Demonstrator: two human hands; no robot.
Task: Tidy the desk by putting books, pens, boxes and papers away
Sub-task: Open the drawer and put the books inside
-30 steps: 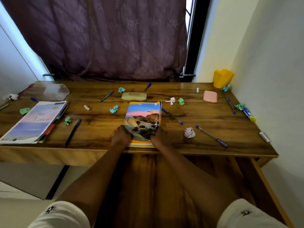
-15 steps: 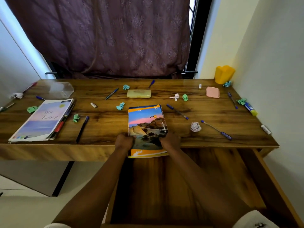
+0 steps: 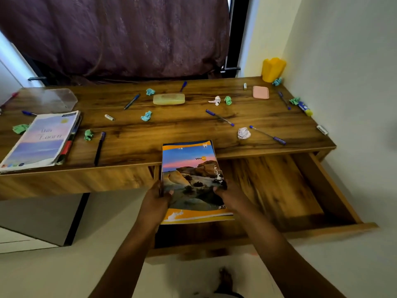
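A stack of notebooks with a rocky sunset cover (image 3: 191,168) hangs over the open wooden drawer (image 3: 279,190), its far end still above the desk's front edge. My left hand (image 3: 155,201) grips its left side with the thumb on the cover. My right hand (image 3: 231,195) grips its right side. A pale purple book (image 3: 40,139) lies at the desk's left end. Several pens lie scattered on the desk (image 3: 171,130), among them a black one (image 3: 99,148) and a blue one (image 3: 219,117).
Crumpled green and white paper balls dot the desk. A yellow cup (image 3: 272,69) stands in the back right corner by the wall. A yellowish case (image 3: 169,98), a pink box (image 3: 260,92) and a clear box (image 3: 53,100) lie near the back. A purple curtain hangs behind.
Both hands have drawn the notebook stack off the desk toward me and over the open drawer. The view has tilted down, showing more of the drawer and floor.
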